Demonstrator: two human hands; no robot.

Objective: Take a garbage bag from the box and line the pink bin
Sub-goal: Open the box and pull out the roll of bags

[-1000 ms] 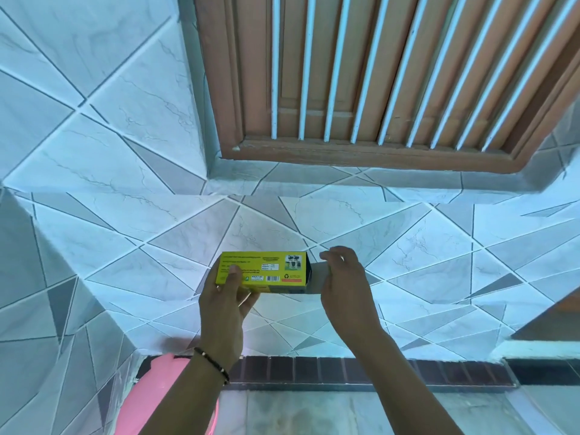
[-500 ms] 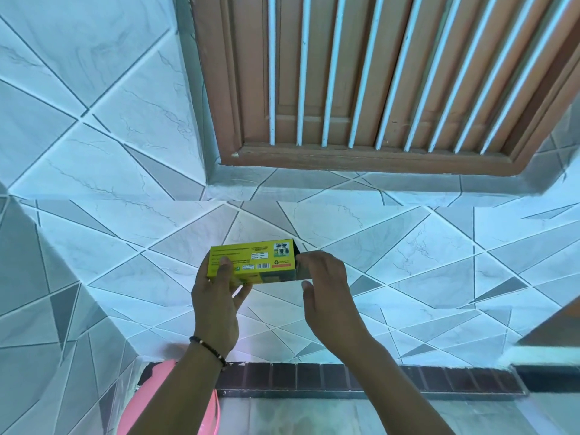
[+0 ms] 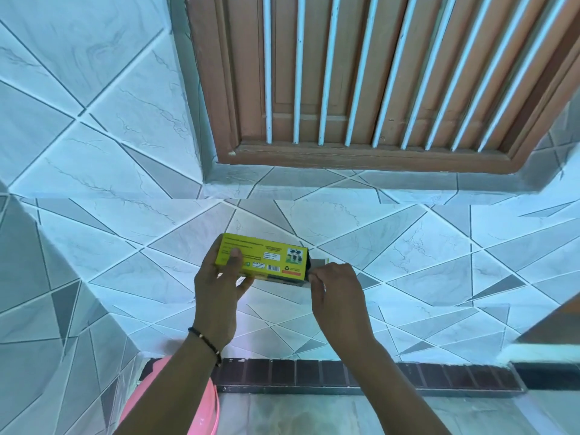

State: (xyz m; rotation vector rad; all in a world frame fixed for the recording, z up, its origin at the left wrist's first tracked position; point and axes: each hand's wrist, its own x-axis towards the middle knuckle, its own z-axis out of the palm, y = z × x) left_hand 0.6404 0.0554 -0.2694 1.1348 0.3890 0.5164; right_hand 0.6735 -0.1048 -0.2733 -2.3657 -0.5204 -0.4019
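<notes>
At chest height, hands (image 3: 216,296) (raised) on box (image 3: 263,257)

Box (image 3: 262,257): yellow carton, long and flat, printed face toward the camera with black text, a barcode, a recycling mark and a small product picture. Held up in the air in front of the tiled wall, long axis roughly level, right end dipped slightly. Right end is open, grey flap folded out, dark inside; no bag visible outside it. Pink bin (image 3: 201,406): round, only part of the rim shows, bottom edge, left of centre, well below the box.
</notes>
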